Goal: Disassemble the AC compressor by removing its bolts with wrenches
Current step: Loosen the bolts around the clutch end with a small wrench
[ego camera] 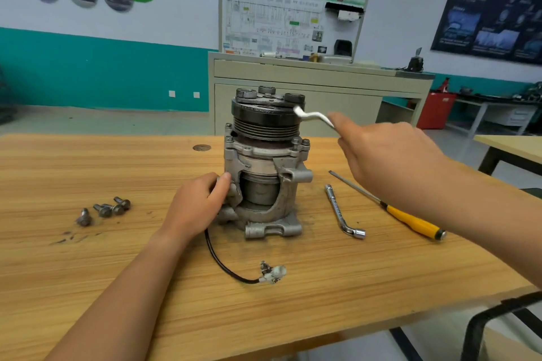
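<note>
While compressor (264, 173) stands upright at table (117, 258) centre, pulley (265, 123) up, it is gripped low on its left side by left hand (196, 205), fingers curled round it. Wrench (313, 116) is held raised beside pulley by right hand (390, 161), fingers closed on shank; not yet seated. Four bolts (107, 209) lie loose at left. Wrench head to be seated fully, squarely on flange bolt (305, 142) before force is applied; compressor to be braced against twist.

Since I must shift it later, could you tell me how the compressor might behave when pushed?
The compressor is probably heavy, being apparently all metal. Standing on end with the wide pulley on top, it may tip rather than slide. Its thin cable would likely trail limply.
</note>
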The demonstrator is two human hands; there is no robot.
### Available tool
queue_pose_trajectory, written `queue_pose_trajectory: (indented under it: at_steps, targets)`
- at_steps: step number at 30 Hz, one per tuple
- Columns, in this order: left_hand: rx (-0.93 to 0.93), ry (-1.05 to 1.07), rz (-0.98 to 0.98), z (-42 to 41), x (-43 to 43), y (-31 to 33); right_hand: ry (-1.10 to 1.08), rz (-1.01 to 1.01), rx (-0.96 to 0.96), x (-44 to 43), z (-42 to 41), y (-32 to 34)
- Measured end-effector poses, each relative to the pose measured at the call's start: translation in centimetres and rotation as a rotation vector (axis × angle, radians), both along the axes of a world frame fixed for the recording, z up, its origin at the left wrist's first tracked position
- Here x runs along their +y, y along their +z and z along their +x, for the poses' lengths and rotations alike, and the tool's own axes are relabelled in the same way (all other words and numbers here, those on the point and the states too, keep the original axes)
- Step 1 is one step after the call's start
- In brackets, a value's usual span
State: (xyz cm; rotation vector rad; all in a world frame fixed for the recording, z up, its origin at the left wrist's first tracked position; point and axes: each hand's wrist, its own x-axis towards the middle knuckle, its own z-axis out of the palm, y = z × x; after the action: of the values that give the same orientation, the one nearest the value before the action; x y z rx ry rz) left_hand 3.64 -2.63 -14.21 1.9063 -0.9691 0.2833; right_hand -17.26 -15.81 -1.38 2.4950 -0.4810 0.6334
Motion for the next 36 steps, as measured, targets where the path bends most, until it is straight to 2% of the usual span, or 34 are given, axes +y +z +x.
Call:
queue_pose_trajectory:
  at_steps: [7,11,16,20,23,26,30,31,33,35,36]
  targets:
    - [0.008,-0.007,0.003,0.2,0.1,-0.1,-0.116,-0.111,0.141,0.4,0.3,0.2]
    - [0.004,-0.011,0.014,0.1,0.0,0.0,-0.094,-0.124,0.215,0.8,1.4,0.3]
    - [0.015,-0.016,0.002,0.1,0.0,0.0,-0.05,-0.264,0.363,1.8,1.6,1.1]
    - [0.016,-0.012,-0.007,0.2,0.0,-0.1,-0.034,-0.272,0.38,0.0,1.9,1.2]
    - [0.026,-0.01,-0.015,0.3,-0.1,-0.2,0.013,-0.243,0.316,-1.8,1.9,0.9]
    - [0.034,-0.02,-0.023,0.4,-0.2,-0.3,0.041,-0.331,0.24,-3.8,2.2,1.1]
    - [0.048,-0.021,-0.019,0.4,0.0,-0.2,0.119,-0.291,0.161,-6.1,4.3,0.6]
    - [0.048,-0.022,-0.021,0.4,0.0,-0.2,0.18,-0.279,0.11,-6.6,4.8,0.2]
    - [0.055,-0.026,-0.021,0.5,0.0,-0.3,0.364,-0.23,-0.116,-7.4,6.2,-0.6]
    - [0.057,-0.021,-0.023,0.5,0.0,-0.4,0.434,-0.179,-0.294,-7.3,7.9,-1.7]
    - [0.065,-0.021,-0.024,0.5,0.0,-0.4,0.427,-0.065,-0.335,-7.2,8.7,-2.5]
